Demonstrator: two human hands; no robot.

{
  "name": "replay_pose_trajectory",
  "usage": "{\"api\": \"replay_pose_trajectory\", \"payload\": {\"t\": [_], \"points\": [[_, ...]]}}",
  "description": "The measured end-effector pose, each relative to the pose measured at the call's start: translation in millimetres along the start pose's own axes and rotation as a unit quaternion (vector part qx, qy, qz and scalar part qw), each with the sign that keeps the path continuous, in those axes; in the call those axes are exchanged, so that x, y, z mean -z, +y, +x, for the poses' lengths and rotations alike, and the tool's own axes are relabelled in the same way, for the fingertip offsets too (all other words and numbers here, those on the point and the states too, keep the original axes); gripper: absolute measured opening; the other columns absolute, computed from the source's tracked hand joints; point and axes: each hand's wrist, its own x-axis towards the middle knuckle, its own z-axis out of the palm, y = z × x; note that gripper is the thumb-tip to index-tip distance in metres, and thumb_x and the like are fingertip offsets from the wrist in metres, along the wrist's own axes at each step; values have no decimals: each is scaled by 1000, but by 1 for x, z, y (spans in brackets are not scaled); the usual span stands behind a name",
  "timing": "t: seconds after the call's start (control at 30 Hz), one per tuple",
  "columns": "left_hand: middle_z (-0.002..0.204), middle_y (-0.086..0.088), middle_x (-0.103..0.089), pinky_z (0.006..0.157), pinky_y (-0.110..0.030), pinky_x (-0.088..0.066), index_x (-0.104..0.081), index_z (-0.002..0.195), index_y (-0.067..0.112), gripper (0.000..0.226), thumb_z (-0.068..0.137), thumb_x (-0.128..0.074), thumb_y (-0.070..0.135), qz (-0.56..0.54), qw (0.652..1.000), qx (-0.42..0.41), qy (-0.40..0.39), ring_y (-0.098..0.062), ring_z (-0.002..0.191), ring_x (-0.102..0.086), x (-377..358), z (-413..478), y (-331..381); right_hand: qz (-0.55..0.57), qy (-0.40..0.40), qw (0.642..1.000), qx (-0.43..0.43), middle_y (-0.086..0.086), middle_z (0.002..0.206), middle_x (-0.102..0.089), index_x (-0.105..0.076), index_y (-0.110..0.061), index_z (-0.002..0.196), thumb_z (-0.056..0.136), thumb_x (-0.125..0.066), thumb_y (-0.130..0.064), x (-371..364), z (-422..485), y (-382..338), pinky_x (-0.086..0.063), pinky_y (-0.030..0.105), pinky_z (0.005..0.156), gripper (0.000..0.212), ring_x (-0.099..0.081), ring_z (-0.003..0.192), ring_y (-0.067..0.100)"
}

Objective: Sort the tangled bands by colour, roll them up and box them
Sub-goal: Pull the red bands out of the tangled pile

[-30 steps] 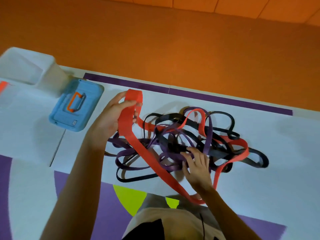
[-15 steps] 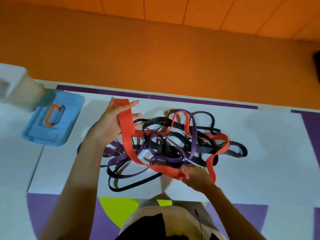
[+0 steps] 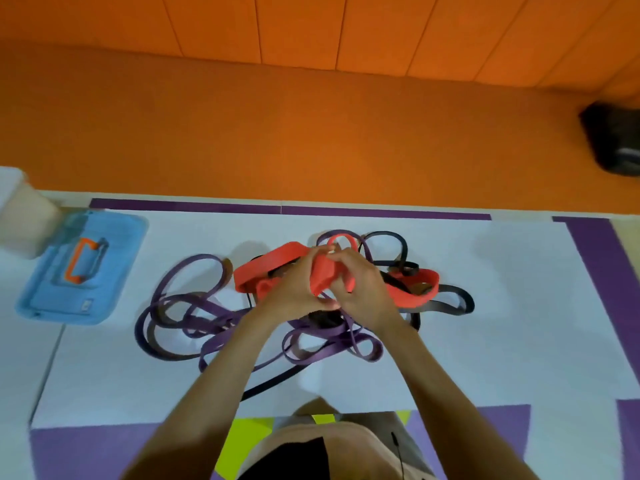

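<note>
Left hand [image 3: 294, 291] and right hand [image 3: 363, 292] are now meeting over the tangle [image 3: 322, 327], both gripping the red band [image 3: 273, 263]; tugging risks tightening knots.

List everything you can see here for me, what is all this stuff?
red band: count unclear, red-orange, held over the tangle's middle
purple bands: count unclear, purple, left and near side of the tangle
black bands: count unclear, black, right side and underneath
case: one, blue with an orange handle, left on the mat
container: one, white, far left edge, cut off
dark object: one, black, top right on the orange floor, too blurred to name
mat: one, white with purple stripes, under everything
left hand: one, grips the red band
right hand: one, grips the red band
</note>
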Motion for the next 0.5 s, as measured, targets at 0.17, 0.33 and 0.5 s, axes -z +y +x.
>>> {"api": "replay_pose_trajectory", "payload": {"t": [0.17, 0.33, 0.5], "points": [[93, 21, -68, 74, -19, -48, -63, 98, 36, 35, 84, -70, 5, 10, 979, 50, 198, 3, 88, -64, 11, 8, -1, -4, -4, 1000, 19, -9, 132, -62, -58, -24, 142, 102, -62, -30, 9, -12, 39, -38, 22, 110, 41, -51, 127, 10], [83, 7, -72, 73, -39, -54, -65, 91, 28, 21, 73, -58, 19, -66, 943, 106, 309, -13, 78, -69, 45, -3, 8, -93, 52, 981, -159, 5, 142, -56, -53, -18, 145, 87, -66, 1, 42, -40, 126, -44, 55, 112, 62, -45, 135, 23], [77, 12, -75, 67, -29, -56, -73, 92, 33, 42, 85, -61, 73, -110, 893, 124, 419, 1, 63, -68, 72, -3, 31, -141, -98, 928, -332, 7, 172, -17, -14, -35, 166, 92, -70, -13, 50, -45, 183, -28, 64, 122, 95, -15, 158, 40]]}}
